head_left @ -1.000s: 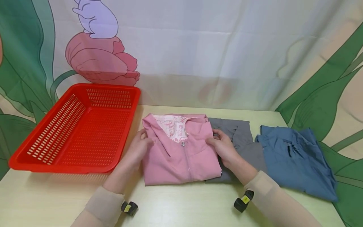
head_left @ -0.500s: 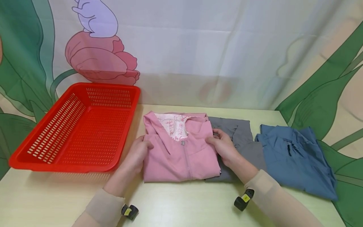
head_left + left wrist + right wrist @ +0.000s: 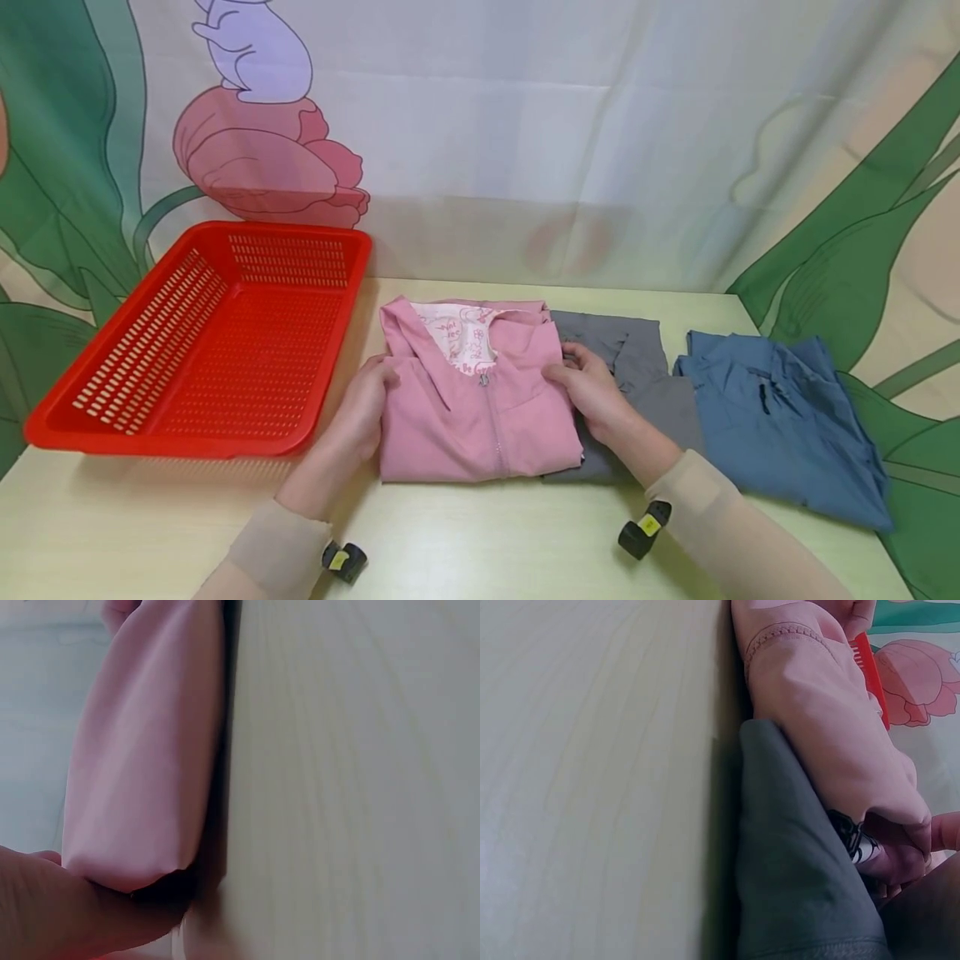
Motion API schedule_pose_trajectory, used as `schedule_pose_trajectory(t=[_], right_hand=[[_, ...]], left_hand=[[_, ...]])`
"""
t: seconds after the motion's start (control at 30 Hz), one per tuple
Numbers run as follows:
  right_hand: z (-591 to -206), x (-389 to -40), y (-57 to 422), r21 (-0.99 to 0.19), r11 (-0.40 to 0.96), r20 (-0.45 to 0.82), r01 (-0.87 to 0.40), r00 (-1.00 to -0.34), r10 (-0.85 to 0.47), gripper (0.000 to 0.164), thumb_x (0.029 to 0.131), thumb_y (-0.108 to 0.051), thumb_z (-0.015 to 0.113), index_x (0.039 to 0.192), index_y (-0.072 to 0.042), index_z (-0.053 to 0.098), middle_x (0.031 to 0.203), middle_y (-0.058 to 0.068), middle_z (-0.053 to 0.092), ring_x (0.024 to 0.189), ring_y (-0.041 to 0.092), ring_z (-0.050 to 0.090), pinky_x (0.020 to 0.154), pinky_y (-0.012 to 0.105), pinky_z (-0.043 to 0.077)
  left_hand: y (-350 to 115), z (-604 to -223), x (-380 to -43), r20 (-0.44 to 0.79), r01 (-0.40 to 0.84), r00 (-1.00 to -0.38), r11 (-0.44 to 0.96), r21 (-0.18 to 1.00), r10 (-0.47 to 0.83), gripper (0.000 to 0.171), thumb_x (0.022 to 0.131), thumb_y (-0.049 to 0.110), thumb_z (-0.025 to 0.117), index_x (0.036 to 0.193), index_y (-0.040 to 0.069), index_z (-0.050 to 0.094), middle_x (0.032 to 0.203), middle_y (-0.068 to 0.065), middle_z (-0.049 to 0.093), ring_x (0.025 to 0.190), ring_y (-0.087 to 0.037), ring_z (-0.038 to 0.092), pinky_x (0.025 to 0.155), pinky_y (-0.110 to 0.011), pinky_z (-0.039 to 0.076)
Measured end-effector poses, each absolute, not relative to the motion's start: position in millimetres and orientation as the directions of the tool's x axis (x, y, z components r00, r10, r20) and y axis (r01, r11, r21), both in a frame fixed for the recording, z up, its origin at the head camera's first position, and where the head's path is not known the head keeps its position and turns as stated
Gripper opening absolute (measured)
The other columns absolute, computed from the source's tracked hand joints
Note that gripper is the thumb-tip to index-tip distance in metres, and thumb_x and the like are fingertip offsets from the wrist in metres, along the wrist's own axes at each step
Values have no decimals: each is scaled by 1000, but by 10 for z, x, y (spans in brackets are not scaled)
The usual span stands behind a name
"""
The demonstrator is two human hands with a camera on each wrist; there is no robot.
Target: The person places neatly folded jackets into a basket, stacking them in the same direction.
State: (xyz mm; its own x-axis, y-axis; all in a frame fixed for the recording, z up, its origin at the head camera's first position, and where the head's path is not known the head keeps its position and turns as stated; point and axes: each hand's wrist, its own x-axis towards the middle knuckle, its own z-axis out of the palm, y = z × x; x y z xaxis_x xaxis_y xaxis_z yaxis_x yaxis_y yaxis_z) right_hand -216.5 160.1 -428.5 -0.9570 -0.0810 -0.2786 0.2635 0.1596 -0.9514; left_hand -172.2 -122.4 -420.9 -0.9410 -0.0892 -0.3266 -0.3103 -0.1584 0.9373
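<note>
A folded pink zip-up jacket [image 3: 450, 442] with a printed white lining lies at the middle of the table, its neck opening facing up. My left hand [image 3: 363, 408] grips its left side, thumb on top and fingers tucked at the edge; the left wrist view shows the jacket's front fold [image 3: 142, 765] beside that hand. On the other side, my right hand [image 3: 596, 392] pinches the jacket's right edge, with the fingertips partly hidden behind the cloth. Under that edge, the jacket overlaps a folded grey garment [image 3: 641, 358], also close below my right hand in the right wrist view.
A red plastic basket [image 3: 341, 333] with perforated walls stands at the left of the table [image 3: 465, 542]. To the right, a folded blue garment [image 3: 780, 442] lies against the grey one. A printed curtain [image 3: 480, 150] hangs behind the table.
My left hand has slid slightly toward me along the jacket's left side, and that side has shifted a little inward. The right hand keeps its hold in nearly the same place.
</note>
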Motion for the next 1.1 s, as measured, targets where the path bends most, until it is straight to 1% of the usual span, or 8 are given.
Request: schedule_pose_trajectory(t=[0.2,0.33,0.43,0.53,0.63,0.77,0.97,1.1], right_hand=[[-4293,-2165,1606,-951,160,-279,263,-956,-85,57,97,-8,61,150,1,40,136,21,55,115,28,59,93,36,51],[-4290,-2172,1618,-950,159,-286,270,-954,-89,59,97,-8,60,151,2,38,138,22,54,117,29,58,97,39,50],[-4288,-2180,1633,-947,158,-294,278,-952,-89,60,98,-8,60,152,2,37,139,22,53,119,30,57,100,41,48],[-4284,-2186,1648,-945,160,-303,286,-948,-98,60,98,-9,60,153,2,36,139,22,53,120,30,56,102,42,47],[-4271,-2187,1657,-943,165,-308,289,-945,-106,61,98,-9,59,153,2,36,139,22,52,120,29,55,101,41,47],[-4249,-2189,1668,-944,170,-304,282,-945,-119,59,96,-7,59,151,2,38,135,21,54,115,27,57,95,36,49],[-4241,-2189,1693,-950,166,-289,264,-945,-152,58,94,-4,58,148,3,40,136,22,55,112,25,58,91,33,50],[-4240,-2184,1709,-953,160,-283,257,-944,-169,57,94,-4,58,148,4,40,137,22,54,112,25,58,90,32,51]], left_hand=[[-1242,-4231,-1737,-329,-312,-940,-160,936,-90,66,91,5,37,156,-2,30,156,-20,29,142,-34,25,119,-44,21],[-1253,-4253,-1742,-339,-317,-937,-192,929,-89,68,92,5,39,158,-1,27,156,-20,30,141,-33,28,119,-43,23],[-1251,-4277,-1738,-341,-317,-937,-226,921,-74,63,93,6,42,154,-4,29,149,-20,36,132,-30,37,114,-38,29],[-1244,-4295,-1728,-334,-310,-941,-263,914,-51,51,94,5,43,143,-7,38,135,-18,43,120,-26,43,106,-33,35],[-1251,-4310,-1716,-331,-311,-944,-307,899,-13,45,94,5,44,137,-9,41,136,-16,43,121,-22,41,106,-30,34],[-1280,-4312,-1709,-346,-339,-937,-367,866,48,50,95,6,45,143,-8,38,145,-11,39,128,-18,37,110,-27,31],[-1308,-4310,-1699,-355,-358,-931,-406,841,87,35,97,5,46,131,-3,46,121,-6,51,110,-16,50,98,-23,43],[-1308,-4297,-1679,-350,-354,-933,-413,839,87,37,97,4,46,133,-4,46,121,-6,51,111,-16,49,98,-23,43]])
